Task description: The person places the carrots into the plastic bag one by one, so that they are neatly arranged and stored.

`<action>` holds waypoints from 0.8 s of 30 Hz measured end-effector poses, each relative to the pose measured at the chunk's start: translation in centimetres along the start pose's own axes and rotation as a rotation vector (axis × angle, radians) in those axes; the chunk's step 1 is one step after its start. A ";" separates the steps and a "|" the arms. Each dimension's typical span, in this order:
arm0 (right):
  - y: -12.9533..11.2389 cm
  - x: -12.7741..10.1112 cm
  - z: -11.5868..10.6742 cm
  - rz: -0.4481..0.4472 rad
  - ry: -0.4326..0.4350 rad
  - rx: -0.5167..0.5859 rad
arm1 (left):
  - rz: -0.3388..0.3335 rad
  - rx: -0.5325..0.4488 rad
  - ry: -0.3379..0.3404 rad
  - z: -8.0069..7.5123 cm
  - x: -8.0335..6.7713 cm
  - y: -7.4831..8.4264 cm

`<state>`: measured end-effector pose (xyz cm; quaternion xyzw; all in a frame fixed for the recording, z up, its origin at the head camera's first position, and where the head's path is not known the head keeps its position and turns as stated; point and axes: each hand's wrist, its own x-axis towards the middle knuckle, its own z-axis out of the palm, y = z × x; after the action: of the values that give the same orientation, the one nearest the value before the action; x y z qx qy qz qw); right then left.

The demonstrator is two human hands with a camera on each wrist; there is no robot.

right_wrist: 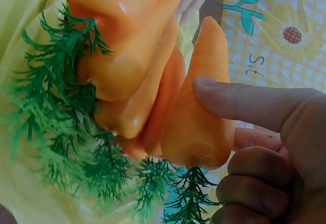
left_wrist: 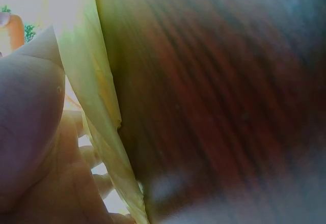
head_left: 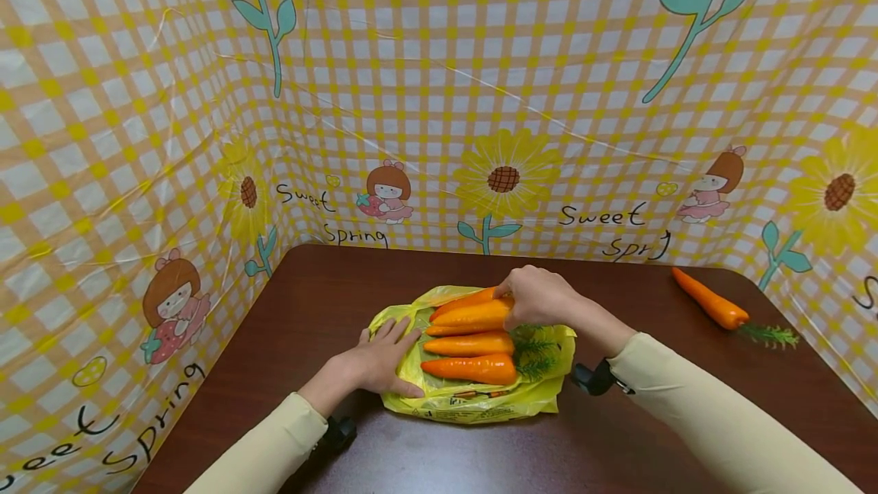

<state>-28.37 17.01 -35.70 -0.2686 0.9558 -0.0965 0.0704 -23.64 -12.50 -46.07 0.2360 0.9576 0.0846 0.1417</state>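
At the frame's centre my left hand (head_left: pixel 380 360) lies flat with straight fingers on the yellow bag (head_left: pixel 473 401), pinning it to the table (head_left: pixel 617 441), while my right hand (head_left: pixel 538 296) grips the rearmost carrot (head_left: pixel 469 315) of the row.

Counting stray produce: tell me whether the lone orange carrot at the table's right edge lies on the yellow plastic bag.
No, the lone orange carrot lies on the bare dark wooden table, apart from the yellow plastic bag.

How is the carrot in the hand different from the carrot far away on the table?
The held carrot lies on the yellow bag with other carrots; the far carrot lies alone on the bare table. The right hand grips the first; nothing touches the second. Both are orange with green tops.
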 end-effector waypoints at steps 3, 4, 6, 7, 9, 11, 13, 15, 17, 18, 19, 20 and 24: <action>-0.2 0.1 0.4 -0.001 0.009 -0.018 | 0.000 0.001 -0.001 0.1 0.0 0.0; -0.3 0.2 0.5 0.000 0.013 -0.026 | 0.000 0.002 -0.001 0.1 0.0 0.0; -0.4 0.3 0.8 0.007 0.018 -0.031 | 0.000 0.002 -0.002 0.0 0.0 0.0; -0.5 0.3 1.0 0.008 0.019 -0.037 | 0.000 0.001 -0.003 0.0 -0.1 0.0; -0.6 0.4 1.3 0.010 0.020 -0.047 | 0.000 0.000 -0.003 0.0 -0.1 0.0; -0.6 0.4 1.6 0.010 0.017 -0.053 | -0.001 -0.001 -0.004 0.0 -0.1 0.0; -0.6 0.5 1.8 0.007 0.017 -0.066 | -0.002 0.001 -0.003 0.0 -0.1 0.1; -0.6 0.6 2.0 0.000 0.015 -0.067 | -0.004 0.005 -0.002 0.0 -0.1 0.1; -0.6 0.6 2.2 -0.001 0.017 -0.064 | -0.006 0.006 -0.001 0.0 -0.1 0.1; -0.6 0.6 2.3 -0.003 0.018 -0.064 | -0.007 0.006 -0.001 0.0 -0.1 0.1; -0.7 0.6 2.3 -0.005 0.018 -0.064 | -0.007 0.006 -0.001 0.0 -0.1 0.1; -0.7 0.6 2.3 -0.006 0.019 -0.064 | -0.007 0.005 -0.001 0.0 -0.1 0.1; -0.9 0.5 2.4 -0.006 0.020 -0.071 | -0.005 -0.001 0.001 0.0 -0.1 0.1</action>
<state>-27.94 15.65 -37.92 -0.2727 0.9585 -0.0653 0.0511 -23.52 -12.48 -46.02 0.2336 0.9583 0.0846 0.1415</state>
